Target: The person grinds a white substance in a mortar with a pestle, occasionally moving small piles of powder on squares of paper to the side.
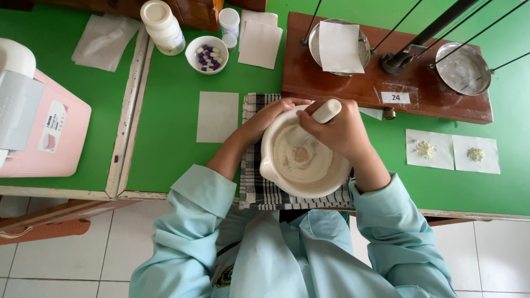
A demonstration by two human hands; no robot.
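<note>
A white mortar (pixel 287 182) holding pale powder stands on a black-and-white checked cloth (pixel 253 182) at the near edge of the green table. My left hand (pixel 266 117) grips the mortar's far rim. My right hand (pixel 341 129) is wrapped around a white pestle (pixel 327 111) whose tip is down in the powder. Both arms wear light blue sleeves.
A wooden balance (pixel 337 83) with two metal pans stands behind; one pan holds a paper square. Two papers with small powder heaps (pixel 451 150) lie right. A bowl of purple-white capsules (pixel 207 54), a white bottle (pixel 163 26), blank papers (pixel 217 116) and a pink box (pixel 41 132) are left.
</note>
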